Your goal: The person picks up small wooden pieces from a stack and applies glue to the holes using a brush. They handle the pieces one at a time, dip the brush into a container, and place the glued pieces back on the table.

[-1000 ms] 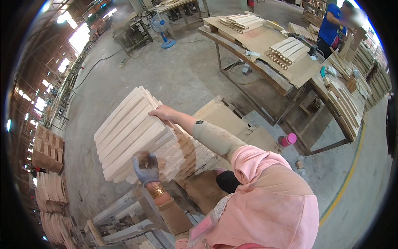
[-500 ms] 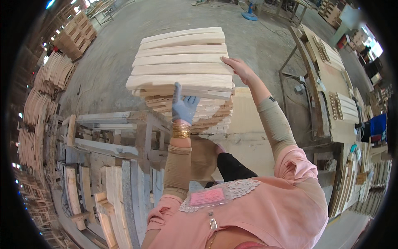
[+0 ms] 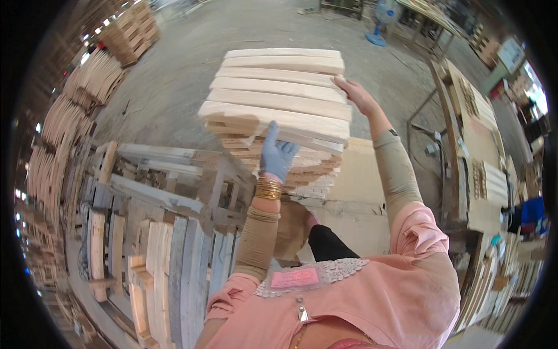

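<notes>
A stack of pale wooden slats [image 3: 279, 93] stands in front of me, its top layer lying side by side and overhanging the darker wooden pieces [image 3: 319, 168] below. My left hand [image 3: 277, 157], in a blue-grey glove, is against the near side of the stack. Its thumb points up along the nearest slat, and its fingers are spread, pointing right. My bare right hand [image 3: 356, 93] reaches to the right ends of the slats, fingers stretched out and fingertips touching the ends of the farther ones. The undersides of the slats are hidden.
A wooden frame [image 3: 154, 154] and upright boards [image 3: 160, 279] stand at the near left. Along the left are stacks of curved wooden pieces [image 3: 58, 125]. A workbench [image 3: 474, 134] with slats runs down the right. A blue fan [image 3: 376, 39] stands on the far floor.
The whole view has shifted, so the stack appears farther right. My right hand touches slightly farther along the slat ends. My left hand stays at the near side, thumb up.
</notes>
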Action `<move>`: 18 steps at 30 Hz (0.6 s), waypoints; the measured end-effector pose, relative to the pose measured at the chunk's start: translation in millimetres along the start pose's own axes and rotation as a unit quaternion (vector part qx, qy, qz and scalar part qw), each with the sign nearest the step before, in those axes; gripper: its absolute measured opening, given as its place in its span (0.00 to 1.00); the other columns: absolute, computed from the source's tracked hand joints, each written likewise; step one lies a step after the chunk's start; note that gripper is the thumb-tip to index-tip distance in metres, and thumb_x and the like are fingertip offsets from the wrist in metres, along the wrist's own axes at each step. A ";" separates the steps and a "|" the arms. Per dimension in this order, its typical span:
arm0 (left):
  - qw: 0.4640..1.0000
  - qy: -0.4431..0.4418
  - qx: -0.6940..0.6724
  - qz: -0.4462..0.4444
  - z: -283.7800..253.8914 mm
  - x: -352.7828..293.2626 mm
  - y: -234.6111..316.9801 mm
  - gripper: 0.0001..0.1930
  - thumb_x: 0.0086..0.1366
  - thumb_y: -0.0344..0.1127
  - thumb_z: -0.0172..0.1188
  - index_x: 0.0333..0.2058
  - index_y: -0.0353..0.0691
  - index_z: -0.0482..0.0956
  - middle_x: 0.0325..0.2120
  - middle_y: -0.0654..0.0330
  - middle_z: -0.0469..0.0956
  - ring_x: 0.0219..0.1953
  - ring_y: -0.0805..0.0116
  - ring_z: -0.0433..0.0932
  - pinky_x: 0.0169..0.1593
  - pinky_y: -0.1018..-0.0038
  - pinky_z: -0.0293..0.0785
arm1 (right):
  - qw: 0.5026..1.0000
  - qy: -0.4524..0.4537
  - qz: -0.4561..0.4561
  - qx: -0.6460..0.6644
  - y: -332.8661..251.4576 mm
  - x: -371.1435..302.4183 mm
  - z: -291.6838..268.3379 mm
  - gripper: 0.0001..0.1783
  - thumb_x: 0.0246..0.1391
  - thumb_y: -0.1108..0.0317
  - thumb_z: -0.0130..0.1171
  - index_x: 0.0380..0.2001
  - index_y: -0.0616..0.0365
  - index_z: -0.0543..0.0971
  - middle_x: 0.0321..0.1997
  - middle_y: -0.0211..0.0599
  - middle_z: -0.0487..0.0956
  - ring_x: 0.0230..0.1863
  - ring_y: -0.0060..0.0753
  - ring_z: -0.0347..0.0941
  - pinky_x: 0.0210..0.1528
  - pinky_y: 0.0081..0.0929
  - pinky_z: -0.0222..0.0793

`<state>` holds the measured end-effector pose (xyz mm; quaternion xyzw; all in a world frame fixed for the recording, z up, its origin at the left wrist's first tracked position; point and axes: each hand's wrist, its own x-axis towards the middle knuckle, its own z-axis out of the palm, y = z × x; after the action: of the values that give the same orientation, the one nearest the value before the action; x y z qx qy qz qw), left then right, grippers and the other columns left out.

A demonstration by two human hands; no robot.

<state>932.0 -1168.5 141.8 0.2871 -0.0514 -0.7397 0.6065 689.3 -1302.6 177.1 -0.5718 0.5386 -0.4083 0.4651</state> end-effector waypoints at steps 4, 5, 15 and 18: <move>0.999 -0.016 0.041 0.023 -10.5 -4.7 6.2 0.43 0.57 0.51 0.60 0.61 0.34 0.47 0.61 0.44 0.46 0.61 0.50 0.52 0.63 0.58 0.52 | 0.995 -0.083 0.015 -0.043 -4.3 4.5 1.2 0.38 0.50 0.40 0.52 0.48 0.67 0.72 0.45 0.41 0.76 0.44 0.29 0.71 0.48 0.23 0.65; 0.998 -0.029 0.047 0.035 -11.8 -6.4 5.2 0.42 0.58 0.52 0.58 0.61 0.34 0.47 0.60 0.45 0.48 0.61 0.51 0.52 0.63 0.59 0.52 | 0.991 -0.122 0.033 -0.047 -1.7 6.3 -14.4 0.39 0.50 0.39 0.51 0.50 0.66 0.72 0.46 0.41 0.75 0.44 0.28 0.71 0.48 0.22 0.65; 0.979 -0.141 -0.017 0.143 -52.8 12.6 -13.3 0.34 0.63 0.51 0.50 0.61 0.41 0.51 0.60 0.57 0.55 0.61 0.62 0.53 0.64 0.65 0.48 | 0.933 -0.328 0.031 -0.147 -22.8 67.9 28.0 0.34 0.53 0.43 0.51 0.53 0.58 0.70 0.50 0.38 0.73 0.44 0.24 0.70 0.47 0.18 0.65; 0.979 -0.164 -0.062 0.107 -84.3 17.3 -11.3 0.34 0.62 0.51 0.52 0.61 0.42 0.54 0.59 0.59 0.56 0.61 0.63 0.54 0.64 0.67 0.48 | 0.905 -0.418 0.051 -0.060 -29.8 67.1 44.1 0.36 0.55 0.47 0.51 0.57 0.65 0.63 0.59 0.41 0.65 0.61 0.28 0.59 0.60 0.21 0.53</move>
<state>961.4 -1158.7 60.8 0.1167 -0.1342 -0.7092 0.6822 744.8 -1365.7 193.5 -0.6884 0.3469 -0.0744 0.6326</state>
